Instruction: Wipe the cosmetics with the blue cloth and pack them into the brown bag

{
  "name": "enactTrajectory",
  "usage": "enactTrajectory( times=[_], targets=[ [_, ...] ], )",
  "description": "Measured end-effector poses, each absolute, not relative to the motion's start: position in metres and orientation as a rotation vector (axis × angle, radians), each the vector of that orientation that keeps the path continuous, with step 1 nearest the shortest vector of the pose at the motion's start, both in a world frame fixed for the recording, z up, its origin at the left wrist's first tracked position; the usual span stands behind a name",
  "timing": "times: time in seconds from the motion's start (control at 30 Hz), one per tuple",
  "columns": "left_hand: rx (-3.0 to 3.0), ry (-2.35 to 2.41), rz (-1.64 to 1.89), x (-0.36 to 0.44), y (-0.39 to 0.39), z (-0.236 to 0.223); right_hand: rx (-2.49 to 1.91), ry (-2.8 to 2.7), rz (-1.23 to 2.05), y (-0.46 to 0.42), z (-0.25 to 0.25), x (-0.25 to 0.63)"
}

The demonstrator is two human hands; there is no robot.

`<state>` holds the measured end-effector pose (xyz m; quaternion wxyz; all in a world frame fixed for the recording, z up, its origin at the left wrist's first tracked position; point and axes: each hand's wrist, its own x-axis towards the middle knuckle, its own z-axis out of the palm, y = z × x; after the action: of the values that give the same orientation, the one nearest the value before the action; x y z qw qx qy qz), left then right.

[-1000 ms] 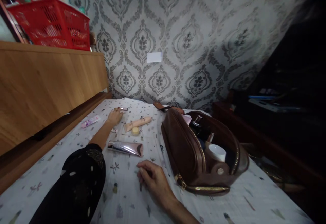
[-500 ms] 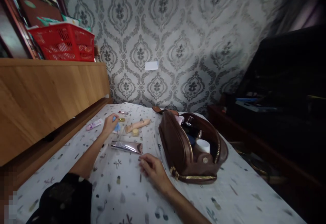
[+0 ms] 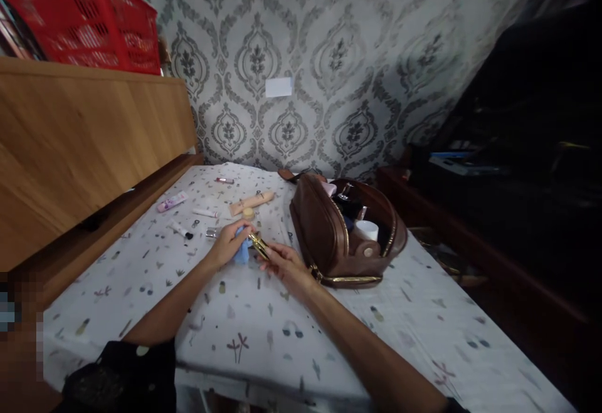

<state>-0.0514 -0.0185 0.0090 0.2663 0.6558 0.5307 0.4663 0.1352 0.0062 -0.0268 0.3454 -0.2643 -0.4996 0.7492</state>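
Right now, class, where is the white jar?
In the head view, the white jar sits inside the open brown bag, right of the right hand, behind the snap flap.

This looks like a room in a home. Damask-patterned wallpaper covers the wall, and a white cloth printed with small plants and sunglasses is spread over the surface in front. A wooden cabinet stands along 1 side with a red plastic basket on top, and toiletry tubes lie near an open brown cosmetics bag.
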Motion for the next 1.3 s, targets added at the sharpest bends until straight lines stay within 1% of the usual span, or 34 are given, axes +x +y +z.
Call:
enactTrajectory(
  times=[0.13,0.3,0.4,0.53,0.8,1.1,1.2,1.3],
  targets=[
    [1.87,1.541,1.245,-0.051,-0.021,0.006,-0.708,-1.438,1.795,0.007,-0.028,0.133],
    [1.821,1.618,1.214,-0.051,-0.021,0.005,-0.769,-1.632,1.469,0.008,-0.033,0.134],
    [1.783,1.598,1.223,-0.052,-0.021,0.004,-0.792,-1.707,1.293,0.01,-0.037,0.135],
    [1.766,1.51,1.247,-0.054,-0.02,0.004,-0.801,-1.766,1.196,0.011,-0.04,0.136],
    [1.594,1.257,1.17,-0.059,-0.024,0.009,-0.826,-1.748,1.174,0.013,-0.037,0.139],
    [1.557,1.434,1.177,-0.06,-0.018,0.002,-0.819,-1.73,1.146,0.011,-0.034,0.138],
    [1.518,1.392,1.177,-0.06,-0.018,0.003,-0.784,-1.703,1.251,0.01,-0.033,0.139],
    [1.456,1.301,1.189,-0.06,-0.02,0.004,-0.8,-1.635,1.509,0.009,-0.03,0.14]
  ],
)
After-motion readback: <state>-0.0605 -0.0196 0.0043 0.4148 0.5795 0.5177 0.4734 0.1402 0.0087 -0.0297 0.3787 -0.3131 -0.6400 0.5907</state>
